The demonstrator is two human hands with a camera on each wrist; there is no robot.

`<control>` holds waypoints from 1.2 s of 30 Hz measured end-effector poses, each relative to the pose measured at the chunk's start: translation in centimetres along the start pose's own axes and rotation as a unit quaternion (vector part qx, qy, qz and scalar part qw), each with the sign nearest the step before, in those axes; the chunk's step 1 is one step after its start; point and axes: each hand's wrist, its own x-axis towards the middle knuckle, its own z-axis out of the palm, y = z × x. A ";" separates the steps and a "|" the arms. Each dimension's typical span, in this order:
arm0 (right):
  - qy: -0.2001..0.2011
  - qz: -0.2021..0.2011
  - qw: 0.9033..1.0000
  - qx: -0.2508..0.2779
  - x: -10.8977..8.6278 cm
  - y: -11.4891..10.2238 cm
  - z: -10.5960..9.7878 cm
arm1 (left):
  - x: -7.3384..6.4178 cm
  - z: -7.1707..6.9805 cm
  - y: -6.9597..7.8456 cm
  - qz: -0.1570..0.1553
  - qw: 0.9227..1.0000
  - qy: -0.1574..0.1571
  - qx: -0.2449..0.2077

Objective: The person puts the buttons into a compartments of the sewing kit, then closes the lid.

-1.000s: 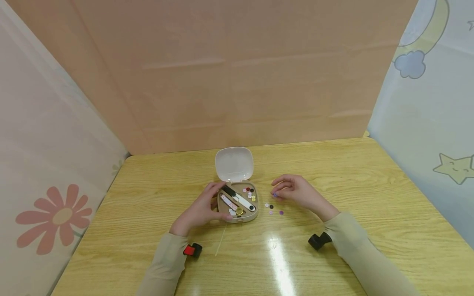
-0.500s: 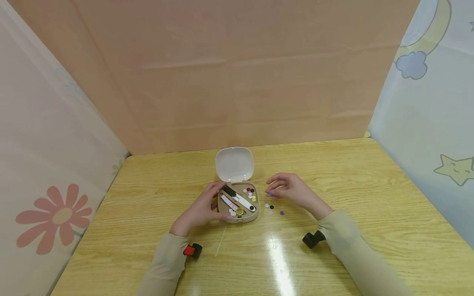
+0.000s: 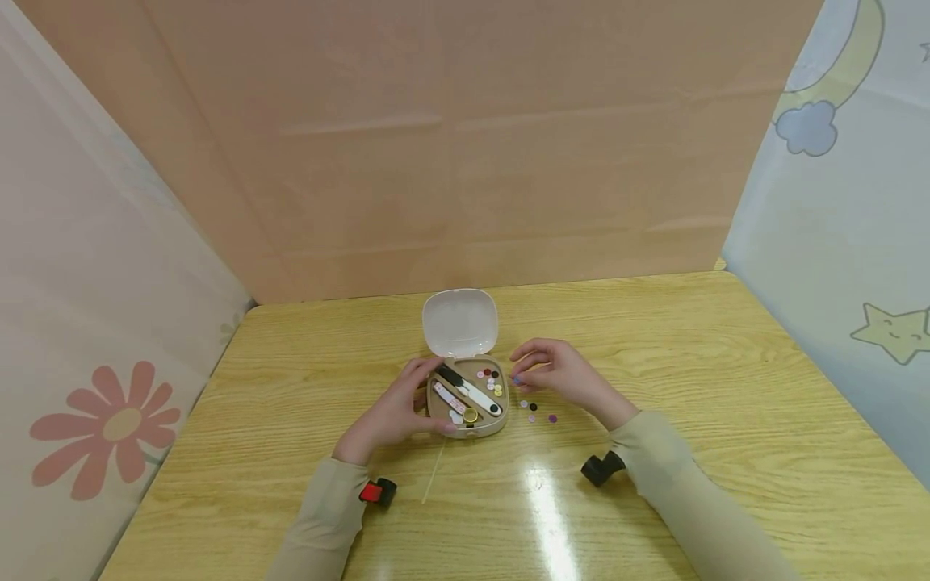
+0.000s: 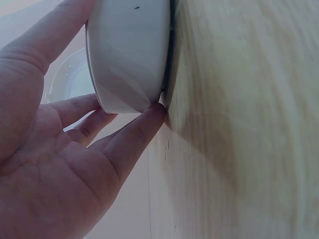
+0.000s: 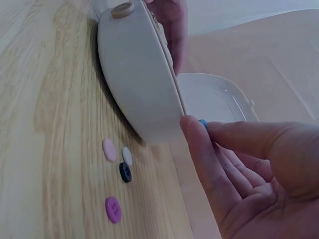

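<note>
My right hand (image 3: 563,375) pinches a small blue button (image 5: 203,123) between thumb and index finger, right at the right rim of a pale sewing kit box (image 5: 137,69). My left hand (image 3: 388,415) grips that box from its left side, thumb along the front and fingers toward the back. The box's white lid (image 3: 460,323) stands open at the back. Inside, several buttons (image 3: 491,382) fill the right compartment. A white tool with a black end (image 3: 472,391) lies diagonally, beside a pink-and-white strip (image 3: 448,398) and a gold ring-like piece (image 3: 471,415).
On the wooden table right of the box lie a pink button (image 5: 109,149), a white button (image 5: 127,156), a black button (image 5: 125,172) and a purple button (image 5: 113,209). A thin pale strand (image 3: 433,476) lies in front of the box. A pinkish backdrop (image 3: 465,161) rises behind.
My right hand has moved left with the blue button, from over the table to the box's right rim. My left hand and the box have stayed in place.
</note>
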 end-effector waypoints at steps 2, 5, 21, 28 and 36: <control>0.003 0.003 1.000 0.000 0.1 0.1 0.1 | 0.0 0.0 0.0 0.000 1.000 0.000 0.002; 0.007 0.004 1.000 -0.005 0.3 0.0 0.3 | 0.0 0.0 -0.1 0.001 1.000 0.000 -0.001; 0.008 -0.013 0.999 -0.031 1.0 -0.9 1.2 | 0.0 0.0 0.0 0.001 1.000 -0.001 0.005; 0.012 -0.022 0.999 -0.034 1.7 -0.7 1.7 | 0.1 0.0 -0.1 0.008 1.000 -0.003 0.008; 0.029 -0.017 0.999 -0.042 2.0 -0.5 2.0 | 1.0 0.3 -3.0 0.009 1.000 0.006 0.018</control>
